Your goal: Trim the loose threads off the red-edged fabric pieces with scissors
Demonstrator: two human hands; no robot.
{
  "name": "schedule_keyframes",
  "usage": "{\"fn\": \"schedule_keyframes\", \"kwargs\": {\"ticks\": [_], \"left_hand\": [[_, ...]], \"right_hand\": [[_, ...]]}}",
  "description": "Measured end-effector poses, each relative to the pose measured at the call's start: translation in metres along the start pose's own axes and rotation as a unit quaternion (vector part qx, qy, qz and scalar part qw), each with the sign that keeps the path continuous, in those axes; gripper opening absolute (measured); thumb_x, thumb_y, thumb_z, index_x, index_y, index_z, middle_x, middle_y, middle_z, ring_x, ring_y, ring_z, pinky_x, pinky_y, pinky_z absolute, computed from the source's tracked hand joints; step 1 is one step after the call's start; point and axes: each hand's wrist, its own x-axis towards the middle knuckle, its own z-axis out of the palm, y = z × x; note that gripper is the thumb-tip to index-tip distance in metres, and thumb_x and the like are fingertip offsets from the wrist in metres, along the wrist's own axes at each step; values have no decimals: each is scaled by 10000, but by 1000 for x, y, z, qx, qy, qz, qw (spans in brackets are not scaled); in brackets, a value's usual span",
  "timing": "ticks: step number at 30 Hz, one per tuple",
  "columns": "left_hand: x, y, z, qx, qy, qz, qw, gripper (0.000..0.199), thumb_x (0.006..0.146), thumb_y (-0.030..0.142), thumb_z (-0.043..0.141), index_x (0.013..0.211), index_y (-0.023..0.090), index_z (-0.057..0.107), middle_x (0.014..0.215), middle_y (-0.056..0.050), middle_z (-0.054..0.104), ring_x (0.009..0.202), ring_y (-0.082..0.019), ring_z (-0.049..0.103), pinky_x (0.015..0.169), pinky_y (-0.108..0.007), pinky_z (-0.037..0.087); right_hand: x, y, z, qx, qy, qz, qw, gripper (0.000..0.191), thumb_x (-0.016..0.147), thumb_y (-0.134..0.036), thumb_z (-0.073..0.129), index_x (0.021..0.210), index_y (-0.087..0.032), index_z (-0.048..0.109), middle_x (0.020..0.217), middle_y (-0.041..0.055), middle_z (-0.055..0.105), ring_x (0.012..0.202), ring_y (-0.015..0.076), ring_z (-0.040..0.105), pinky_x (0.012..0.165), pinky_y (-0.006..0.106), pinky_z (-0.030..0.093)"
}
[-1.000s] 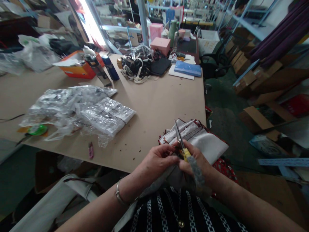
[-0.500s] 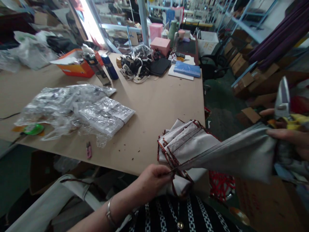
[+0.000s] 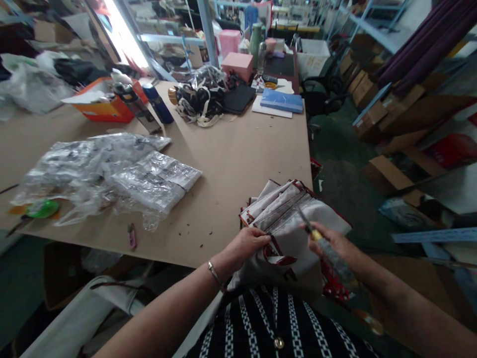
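Well, left hand (image 3: pixel 250 243) palm-down, right hand (image 3: pixel 337 244) gripping scissors (image 3: pixel 317 235)

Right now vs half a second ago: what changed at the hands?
Right hand swung in from far right, scissors still in it, to over the pale cloth. The length it held stretched out rightward is no longer taut. Left hand moved slightly forward, holding a cloth edge. Unchanged: pink snips and plastic-bagged packets on the table.
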Motion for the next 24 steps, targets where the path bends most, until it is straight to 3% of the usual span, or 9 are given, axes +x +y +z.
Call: {"fn": "schedule_keyframes", "kwargs": {"ticks": [3, 5, 8, 11, 14, 20, 24], "left_hand": [[0, -2, 4, -46, 17, -7, 999, 121, 678, 243, 636, 676, 122, 640, 637, -42, 640, 561, -125, 552, 582, -255, 431], [-2, 0, 6, -71, 29, -16, 997, 103, 681, 225, 620, 666, 123, 617, 640, -44, 636, 552, -123, 552, 568, -254, 431], [-5, 2, 6, -75, 37, -17, 996, 94, 688, 206, 588, 639, 126, 587, 628, -43, 620, 537, -118, 542, 546, -248, 421], [-8, 3, 4, -78, 29, -15, 996, 98, 686, 209, 577, 628, 131, 566, 613, -39, 604, 531, -121, 535, 541, -252, 418], [-7, 2, 3, -73, 20, -14, 997, 103, 685, 225, 575, 639, 133, 564, 611, -38, 595, 537, -125, 534, 539, -254, 412], [-6, -1, 2, -54, 15, 1, 998, 98, 668, 221, 554, 616, 138, 558, 610, -29, 577, 549, -119, 517, 546, -248, 396], [-7, 0, 5, -41, 15, 12, 999, 106, 657, 218, 551, 594, 133, 563, 590, -19, 564, 535, -109, 488, 529, -237, 380]], "right_hand": [[-18, 16, 40, 49, -133, 11, 990, 519, 772, -513, 593, 1146, -158, 532, 784, 28, 608, 640, 161, 546, 587, 259, 439], [-24, 27, 55, 80, -166, 21, 983, 515, 786, -544, 565, 1126, -159, 530, 797, 28, 603, 635, 157, 534, 567, 252, 429], [-28, 36, 64, 121, -183, 65, 974, 552, 791, -601, 528, 1129, -165, 512, 686, -7, 538, 525, 119, 451, 460, 223, 364], [-29, 35, 65, 143, -197, 69, 967, 584, 775, -637, 524, 1115, -163, 515, 678, -12, 509, 519, 110, 425, 452, 219, 348], [-27, 30, 63, 135, -208, 39, 968, 566, 793, -633, 504, 1106, -162, 528, 731, 8, 533, 576, 131, 470, 493, 234, 376], [-19, 30, 63, 104, -207, 5, 973, 569, 797, -636, 491, 1106, -160, 535, 817, 45, 595, 841, 237, 568, 723, 325, 457], [-11, 29, 68, 105, -194, 15, 975, 580, 789, -627, 508, 1117, -148, 524, 899, 57, 618, 783, 209, 576, 677, 295, 452]]}}
